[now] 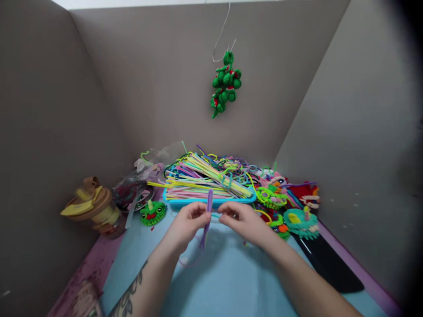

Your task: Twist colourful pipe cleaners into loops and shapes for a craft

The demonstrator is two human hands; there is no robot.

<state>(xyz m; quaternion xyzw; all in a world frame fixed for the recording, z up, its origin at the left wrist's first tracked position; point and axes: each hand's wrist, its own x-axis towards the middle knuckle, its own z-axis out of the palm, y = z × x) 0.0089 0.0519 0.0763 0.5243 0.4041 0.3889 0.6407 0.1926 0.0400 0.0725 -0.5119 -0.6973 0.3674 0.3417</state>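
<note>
My left hand [192,220] is closed in a pinch around a small bundle of purple pipe cleaners [209,202], which stands nearly upright between thumb and fingers. A thin pink strand [190,264] curves below this bundle. Just to the right, my right hand [241,220] has its thumb and fingers pressed together. A short light-blue pipe cleaner [215,215] spans the gap between both hands and seems to end in the right fingertips. Behind the hands sits a blue tray [211,203] heaped with pipe cleaners [198,176] in many colours.
A green fuzzy monster head [153,213] lies left of the hands; several more fuzzy figures [300,222] are piled at right, beside a black flat object [330,264]. A lidded cup [102,211] stands at far left. Green ornaments [226,83] hang from a wire on the grey wall.
</note>
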